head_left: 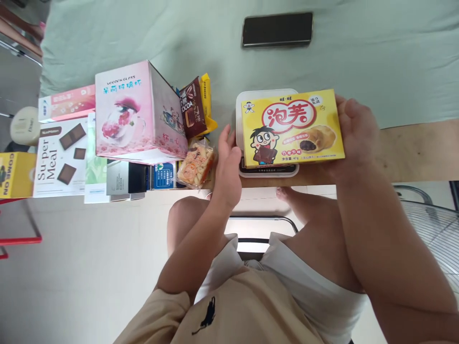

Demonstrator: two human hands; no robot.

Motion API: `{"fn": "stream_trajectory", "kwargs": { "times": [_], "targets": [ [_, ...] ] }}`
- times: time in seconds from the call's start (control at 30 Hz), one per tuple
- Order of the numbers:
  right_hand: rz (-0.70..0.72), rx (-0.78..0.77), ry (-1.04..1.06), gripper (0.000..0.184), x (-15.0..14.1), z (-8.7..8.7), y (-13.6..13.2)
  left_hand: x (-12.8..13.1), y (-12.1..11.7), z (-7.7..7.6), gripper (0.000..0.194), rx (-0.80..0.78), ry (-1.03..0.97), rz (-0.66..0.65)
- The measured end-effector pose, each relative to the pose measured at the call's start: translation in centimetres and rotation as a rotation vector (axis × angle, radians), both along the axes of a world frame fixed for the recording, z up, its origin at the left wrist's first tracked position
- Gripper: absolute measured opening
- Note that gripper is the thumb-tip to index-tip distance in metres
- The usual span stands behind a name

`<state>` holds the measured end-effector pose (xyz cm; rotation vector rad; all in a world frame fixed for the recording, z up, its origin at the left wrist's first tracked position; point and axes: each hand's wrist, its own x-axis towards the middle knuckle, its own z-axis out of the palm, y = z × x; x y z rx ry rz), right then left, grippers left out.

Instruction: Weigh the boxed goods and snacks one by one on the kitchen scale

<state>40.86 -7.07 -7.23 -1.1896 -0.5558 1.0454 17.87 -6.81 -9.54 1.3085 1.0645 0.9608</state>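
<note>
My right hand (356,134) grips the right end of a yellow cream puff box (292,129), with its cartoon front facing up. Beneath that box is a white, round-cornered flat object (239,112); a dark printed strip shows along its near side, and the rest is covered. My left hand (227,167) is at the left side of the white object, its fingers stretched out and apart, holding nothing. Whether it touches the white object I cannot tell. Just left of it lies a clear-wrapped snack (196,165), near a brown cocoa packet (193,107).
A large pink glass-cup box (124,114) stands on the left among several cartons, including a white Super Meal box (60,157) and a yellow box (16,174). A black phone (278,29) lies farther back on the green cloth (376,62). The wooden table edge (419,150) runs in front of me.
</note>
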Motion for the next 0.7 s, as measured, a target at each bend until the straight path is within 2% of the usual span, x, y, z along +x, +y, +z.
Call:
{"fn": "stream_trajectory", "kwargs": {
  "times": [0.07,0.17,0.33,0.47,0.53,0.7],
  "targets": [
    [-0.017,0.0,0.008,0.04,-0.1,0.2,-0.2,0.3,0.5,0.2,0.068,-0.057,-0.069,-0.026],
    [-0.074,-0.01,0.008,0.039,0.4,0.4,-0.6,1.1,0.3,0.8,0.071,-0.06,-0.095,-0.112],
    [-0.175,-0.021,0.024,0.037,1.8,0.6,-1.8,2.7,0.1,0.9,0.066,-0.073,-0.143,-0.204],
    [-0.359,-0.053,0.029,0.014,2.0,0.9,-2.6,2.8,0.5,0.6,0.076,-0.054,-0.129,-0.18],
    [-0.422,0.001,-0.011,0.013,1.7,1.1,-2.9,2.6,0.5,0.5,0.078,-0.038,-0.14,-0.192],
    [-0.324,0.072,-0.102,0.017,0.7,1.4,-3.4,2.5,0.1,0.3,0.072,0.047,-0.161,-0.203]
  ]
}}
